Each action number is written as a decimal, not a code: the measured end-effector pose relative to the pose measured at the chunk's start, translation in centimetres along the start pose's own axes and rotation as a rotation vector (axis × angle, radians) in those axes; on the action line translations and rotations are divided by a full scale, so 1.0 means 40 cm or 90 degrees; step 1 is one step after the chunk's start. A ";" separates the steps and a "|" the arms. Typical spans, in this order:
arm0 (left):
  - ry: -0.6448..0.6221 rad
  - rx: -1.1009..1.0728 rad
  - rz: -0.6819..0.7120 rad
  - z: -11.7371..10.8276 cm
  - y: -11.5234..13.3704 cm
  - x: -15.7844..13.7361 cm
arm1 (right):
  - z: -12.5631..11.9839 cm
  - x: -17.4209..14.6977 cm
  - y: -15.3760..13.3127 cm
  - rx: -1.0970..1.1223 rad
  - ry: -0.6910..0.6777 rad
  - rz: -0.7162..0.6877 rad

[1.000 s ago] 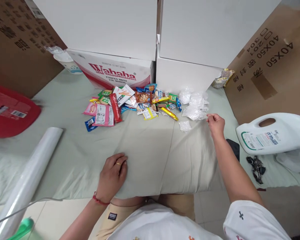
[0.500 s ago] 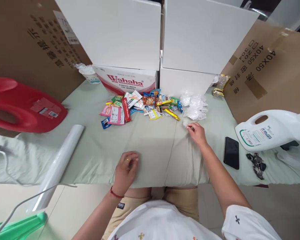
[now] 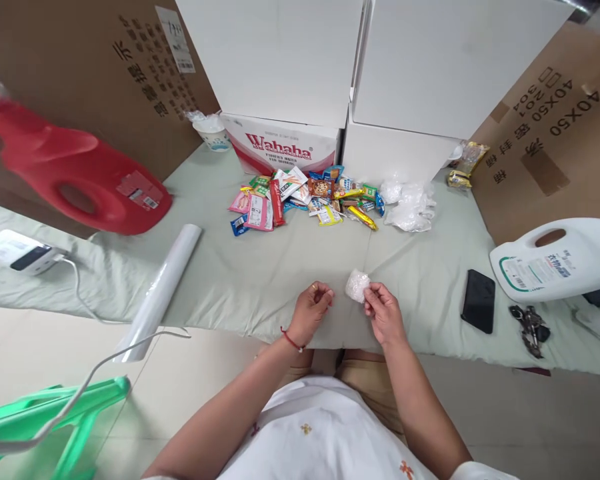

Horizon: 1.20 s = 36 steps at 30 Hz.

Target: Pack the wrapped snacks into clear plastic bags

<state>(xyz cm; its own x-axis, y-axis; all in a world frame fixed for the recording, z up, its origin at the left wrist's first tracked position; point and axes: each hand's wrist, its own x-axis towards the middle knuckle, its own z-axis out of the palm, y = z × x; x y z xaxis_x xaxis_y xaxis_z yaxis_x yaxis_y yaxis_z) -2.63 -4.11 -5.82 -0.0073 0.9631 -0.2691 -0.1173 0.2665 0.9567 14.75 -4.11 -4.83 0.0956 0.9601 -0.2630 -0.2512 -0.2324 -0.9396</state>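
Between thumb and fingers, my right hand pinches a small crumpled clear plastic bag above the front of the table. My left hand is beside it to the left, apart from the bag, with its fingers curled in and nothing visible in them. Farther back lies a heap of similar clear plastic bags. To their left is a pile of small packaged snacks in many colours, among them a red packet and a yellow packet.
White boxes and a Wahaba carton stand behind the snacks. At left are a red jug, a plastic roll and a corded white device. A phone, keys and a white jug lie right.
My right hand has drawn back toward me from beside the bag heap, bringing a clear plastic bag. My left hand has moved closer to it. The view has shifted left.
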 end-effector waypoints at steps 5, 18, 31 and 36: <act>-0.035 0.034 0.073 0.008 0.012 -0.012 | 0.005 -0.010 0.002 -0.065 -0.041 -0.023; 0.049 -0.133 0.010 -0.020 0.001 0.014 | -0.032 -0.005 0.000 0.042 -0.006 0.036; -0.051 -0.240 -0.013 -0.028 0.019 -0.005 | -0.011 0.031 -0.042 0.057 -0.093 0.134; 0.030 -0.104 0.088 -0.043 0.023 -0.009 | -0.012 0.023 -0.028 -0.048 -0.077 0.026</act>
<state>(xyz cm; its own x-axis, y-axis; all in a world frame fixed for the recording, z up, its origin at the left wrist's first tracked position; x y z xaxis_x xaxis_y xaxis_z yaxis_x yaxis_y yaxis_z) -4.45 -4.27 -5.03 -0.0803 0.9861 -0.1452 -0.2713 0.1186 0.9552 15.58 -3.05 -4.13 -0.0319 0.9601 -0.2779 -0.1784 -0.2790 -0.9436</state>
